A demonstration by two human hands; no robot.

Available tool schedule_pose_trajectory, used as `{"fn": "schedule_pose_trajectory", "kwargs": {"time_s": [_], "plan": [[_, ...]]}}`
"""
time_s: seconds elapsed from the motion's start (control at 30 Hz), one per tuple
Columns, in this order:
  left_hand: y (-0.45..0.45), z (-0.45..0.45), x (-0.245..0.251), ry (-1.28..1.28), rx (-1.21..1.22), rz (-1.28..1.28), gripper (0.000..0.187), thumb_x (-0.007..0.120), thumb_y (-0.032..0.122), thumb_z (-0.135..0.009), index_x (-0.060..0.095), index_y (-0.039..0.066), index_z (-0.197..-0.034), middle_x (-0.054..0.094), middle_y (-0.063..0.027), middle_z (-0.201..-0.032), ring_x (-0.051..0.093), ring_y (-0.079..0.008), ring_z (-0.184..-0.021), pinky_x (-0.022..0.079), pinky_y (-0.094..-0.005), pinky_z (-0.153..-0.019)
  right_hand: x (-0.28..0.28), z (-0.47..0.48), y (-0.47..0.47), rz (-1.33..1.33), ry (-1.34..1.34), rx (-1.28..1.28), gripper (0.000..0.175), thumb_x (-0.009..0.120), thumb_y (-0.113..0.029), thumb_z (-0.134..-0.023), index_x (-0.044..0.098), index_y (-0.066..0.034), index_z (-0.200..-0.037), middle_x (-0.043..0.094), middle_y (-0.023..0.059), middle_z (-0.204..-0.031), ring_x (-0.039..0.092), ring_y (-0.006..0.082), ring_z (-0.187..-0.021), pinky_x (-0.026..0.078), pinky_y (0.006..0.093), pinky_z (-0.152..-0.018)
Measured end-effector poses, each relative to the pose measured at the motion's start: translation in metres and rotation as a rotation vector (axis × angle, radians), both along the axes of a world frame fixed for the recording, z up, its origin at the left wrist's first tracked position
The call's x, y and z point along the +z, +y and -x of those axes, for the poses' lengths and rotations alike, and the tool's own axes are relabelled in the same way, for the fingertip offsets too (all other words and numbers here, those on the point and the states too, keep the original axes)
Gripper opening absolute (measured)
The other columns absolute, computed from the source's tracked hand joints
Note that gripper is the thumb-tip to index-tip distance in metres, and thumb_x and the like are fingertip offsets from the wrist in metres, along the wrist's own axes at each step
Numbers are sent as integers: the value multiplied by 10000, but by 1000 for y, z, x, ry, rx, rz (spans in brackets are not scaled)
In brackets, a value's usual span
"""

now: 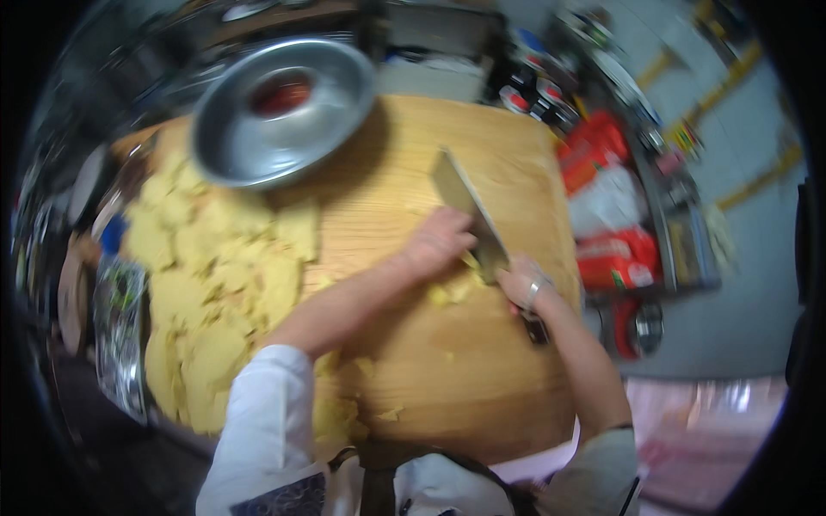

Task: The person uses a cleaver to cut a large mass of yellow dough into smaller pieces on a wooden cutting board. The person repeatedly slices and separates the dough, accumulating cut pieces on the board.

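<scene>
My right hand (519,284) grips a cleaver (471,206) with a broad metal blade, which points up and to the left over a wooden board (400,155). Beside the blade, my left hand (442,238) is curled, fingers towards the flat of the metal; what lies under it is hidden. Small yellow pieces (448,293) lie just below the blade. Many flat, yellow slabs, possibly dough, (206,277) cover the board's left side. Some scraps (390,413) are near its front edge.
A large metal basin (239,142) with something red in it stands at the board's back left. Red and white plastic packages (616,258) line the right side, with dark bottles (523,90) behind. A clear container with greens (122,290) sits at the left edge.
</scene>
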State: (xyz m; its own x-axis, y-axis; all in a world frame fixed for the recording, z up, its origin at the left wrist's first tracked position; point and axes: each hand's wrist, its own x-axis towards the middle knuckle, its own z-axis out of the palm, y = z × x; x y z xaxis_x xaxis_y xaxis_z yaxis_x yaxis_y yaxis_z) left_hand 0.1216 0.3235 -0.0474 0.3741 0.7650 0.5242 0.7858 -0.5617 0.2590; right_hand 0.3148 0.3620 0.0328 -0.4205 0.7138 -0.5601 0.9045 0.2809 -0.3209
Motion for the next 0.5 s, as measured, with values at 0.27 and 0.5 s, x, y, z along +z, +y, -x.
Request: {"fn": "schedule_pose_trajectory", "kwargs": {"time_s": [0.27,0.5], "plan": [[-104,56,46,-650,387,589,283,696,221,-729,477,52,-792,523,-93,-728,522,-221,-660,440,-353,-594,0,-1,-8,50,242,-179,210,480,-127,-817,590,50,-839,545,138,-481,530,229,-349,429,372,-377],[-230,259,74,-1483,1256,435,458,654,116,-828,467,-50,-1212,609,-95,-864,540,-125,-631,465,-245,-524,-5,-6,-6,79,295,-257,159,479,-84,-814,578,41,-826,509,113,-453,498,213,-315,381,344,-326]]}}
